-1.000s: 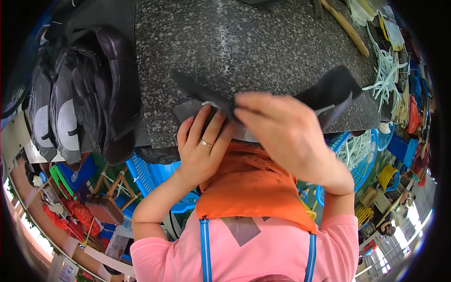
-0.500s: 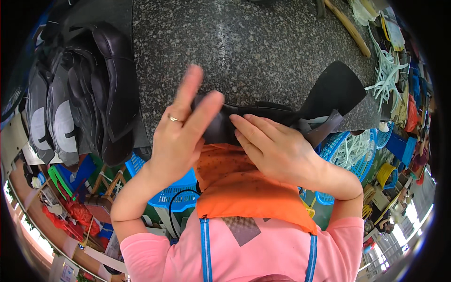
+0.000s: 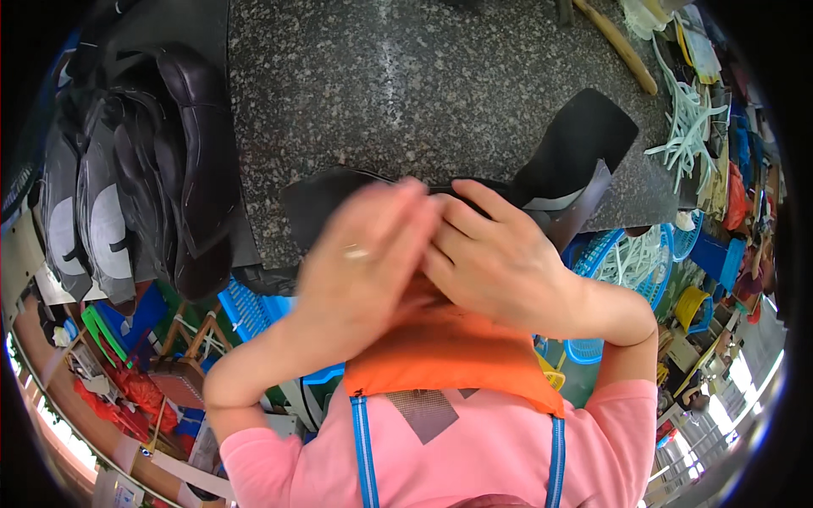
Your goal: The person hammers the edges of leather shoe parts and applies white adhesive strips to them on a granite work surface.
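A flat black leather shoe-upper piece lies on the speckled grey stone table, its near edge hanging over the table's front. My right hand presses on the middle of the piece with fingers spread over it. My left hand, with a ring on one finger, lies flat with fingers together, pressing on the piece just left of the right hand; it looks motion-blurred. Most of the piece's centre is hidden beneath both hands. An orange apron is below them.
A stack of finished black shoe uppers lies at the table's left end. White straps and a wooden stick lie at the far right. Blue plastic baskets stand below the table edge.
My left hand lifted off the piece with fingers spread, then came back down flat onto it beside the right hand. The right hand stayed pressing on the piece, shifting slightly.
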`<move>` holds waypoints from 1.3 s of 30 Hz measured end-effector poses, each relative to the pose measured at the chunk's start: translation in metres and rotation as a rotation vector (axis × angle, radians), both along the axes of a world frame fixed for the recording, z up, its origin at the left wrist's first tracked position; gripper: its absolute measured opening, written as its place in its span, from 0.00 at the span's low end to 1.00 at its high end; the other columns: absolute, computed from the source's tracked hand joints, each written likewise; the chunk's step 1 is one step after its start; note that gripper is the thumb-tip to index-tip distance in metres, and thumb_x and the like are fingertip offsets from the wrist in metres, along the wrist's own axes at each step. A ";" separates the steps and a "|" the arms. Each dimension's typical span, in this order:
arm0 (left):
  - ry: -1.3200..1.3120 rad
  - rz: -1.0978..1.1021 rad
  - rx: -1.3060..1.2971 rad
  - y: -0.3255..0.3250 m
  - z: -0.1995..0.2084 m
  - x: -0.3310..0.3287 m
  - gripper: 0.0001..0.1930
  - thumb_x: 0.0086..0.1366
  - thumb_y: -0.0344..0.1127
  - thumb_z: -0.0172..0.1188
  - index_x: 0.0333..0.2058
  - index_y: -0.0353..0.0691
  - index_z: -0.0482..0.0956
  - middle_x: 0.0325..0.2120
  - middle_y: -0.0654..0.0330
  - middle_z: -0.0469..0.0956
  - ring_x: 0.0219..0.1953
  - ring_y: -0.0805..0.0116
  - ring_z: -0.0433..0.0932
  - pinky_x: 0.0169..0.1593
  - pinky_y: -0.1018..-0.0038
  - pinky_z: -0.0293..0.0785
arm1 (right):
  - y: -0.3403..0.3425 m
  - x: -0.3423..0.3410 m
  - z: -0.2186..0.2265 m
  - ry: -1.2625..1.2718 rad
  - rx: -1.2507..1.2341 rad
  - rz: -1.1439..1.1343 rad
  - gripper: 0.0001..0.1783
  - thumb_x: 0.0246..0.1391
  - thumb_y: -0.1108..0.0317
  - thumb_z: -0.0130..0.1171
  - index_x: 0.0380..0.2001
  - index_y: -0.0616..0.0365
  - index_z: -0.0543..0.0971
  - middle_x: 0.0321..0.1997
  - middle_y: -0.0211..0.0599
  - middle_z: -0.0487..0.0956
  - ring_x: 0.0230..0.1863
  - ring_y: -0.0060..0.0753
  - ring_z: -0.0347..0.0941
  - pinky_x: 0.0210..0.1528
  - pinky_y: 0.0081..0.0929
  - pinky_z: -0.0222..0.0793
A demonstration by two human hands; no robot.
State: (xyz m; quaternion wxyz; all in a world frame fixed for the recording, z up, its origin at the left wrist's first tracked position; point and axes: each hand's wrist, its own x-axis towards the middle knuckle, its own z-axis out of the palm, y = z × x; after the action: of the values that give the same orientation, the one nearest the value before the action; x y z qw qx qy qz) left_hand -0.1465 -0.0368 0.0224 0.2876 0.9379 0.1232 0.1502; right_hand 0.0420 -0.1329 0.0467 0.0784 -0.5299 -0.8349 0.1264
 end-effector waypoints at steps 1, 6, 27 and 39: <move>-0.077 0.054 -0.175 -0.014 -0.007 0.018 0.42 0.45 0.30 0.69 0.62 0.33 0.66 0.57 0.46 0.69 0.53 0.49 0.74 0.55 0.62 0.75 | -0.003 0.004 0.006 -0.012 0.005 0.006 0.13 0.41 0.66 0.59 0.32 0.58 0.80 0.46 0.40 0.81 0.43 0.33 0.72 0.46 0.27 0.70; -0.219 0.174 -0.113 -0.016 -0.030 0.042 0.22 0.49 0.27 0.67 0.47 0.35 0.80 0.39 0.57 0.80 0.38 0.58 0.77 0.40 0.66 0.76 | -0.048 0.035 0.035 -0.267 0.039 -0.377 0.21 0.38 0.63 0.61 0.40 0.55 0.82 0.45 0.34 0.76 0.51 0.35 0.71 0.55 0.36 0.69; 0.115 -0.378 0.594 -0.027 0.004 0.094 0.16 0.48 0.29 0.60 0.37 0.29 0.83 0.54 0.43 0.76 0.32 0.67 0.73 0.27 0.78 0.69 | -0.070 0.095 -0.019 0.528 -0.055 -1.012 0.16 0.45 0.64 0.72 0.38 0.59 0.83 0.50 0.46 0.79 0.50 0.51 0.75 0.53 0.39 0.72; 0.521 -0.663 0.309 -0.020 0.014 0.162 0.14 0.49 0.30 0.63 0.36 0.32 0.78 0.64 0.34 0.62 0.36 0.63 0.81 0.36 0.69 0.82 | -0.074 0.102 -0.041 -0.052 0.285 -0.945 0.11 0.48 0.72 0.62 0.35 0.65 0.76 0.55 0.49 0.71 0.55 0.56 0.67 0.57 0.46 0.66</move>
State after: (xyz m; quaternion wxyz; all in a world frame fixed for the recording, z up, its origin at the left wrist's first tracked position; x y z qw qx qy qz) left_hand 0.0157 -0.0568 0.0363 0.1362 0.9651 -0.1396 -0.1749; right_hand 0.1438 -0.2072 0.0055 0.1781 -0.8375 -0.5141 -0.0518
